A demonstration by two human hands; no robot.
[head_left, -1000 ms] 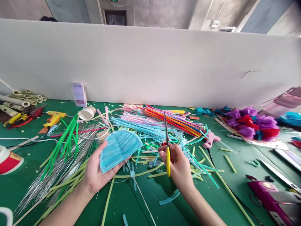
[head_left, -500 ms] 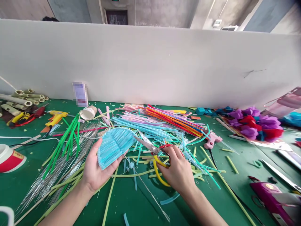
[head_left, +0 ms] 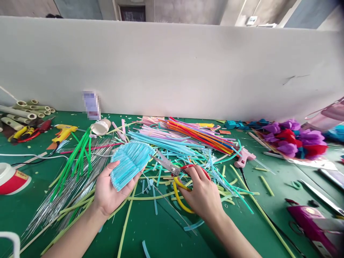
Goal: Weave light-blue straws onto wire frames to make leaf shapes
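Observation:
A light-blue fan-shaped piece made of pipe cleaners [head_left: 131, 163] rests in my left hand [head_left: 107, 190], gripped between thumb and fingers. My right hand [head_left: 200, 191] has its fingers through the red and yellow handles of a pair of scissors [head_left: 172, 168]. The parted blades point left, their tips close to the fan's right edge; whether they touch it I cannot tell. Beneath and behind both hands lie loose pipe cleaners: a light-blue bundle [head_left: 163, 143], a red and orange bundle [head_left: 200, 136] and scattered cut pieces.
Left of my arm are green pipe cleaners [head_left: 80, 157], silver wires [head_left: 67, 190], a yellow glue gun [head_left: 64, 133] and bamboo tubes [head_left: 27, 111]. To the right lie a pink glue gun [head_left: 244, 157], purple and red flowers [head_left: 294, 138] and a magenta tool [head_left: 311, 224]. A white partition [head_left: 172, 68] stands behind.
The fan has tilted slightly in my left hand, its surface now looking more ruffled. The scissors have shifted a little left and remain parted. The camera view has moved slightly.

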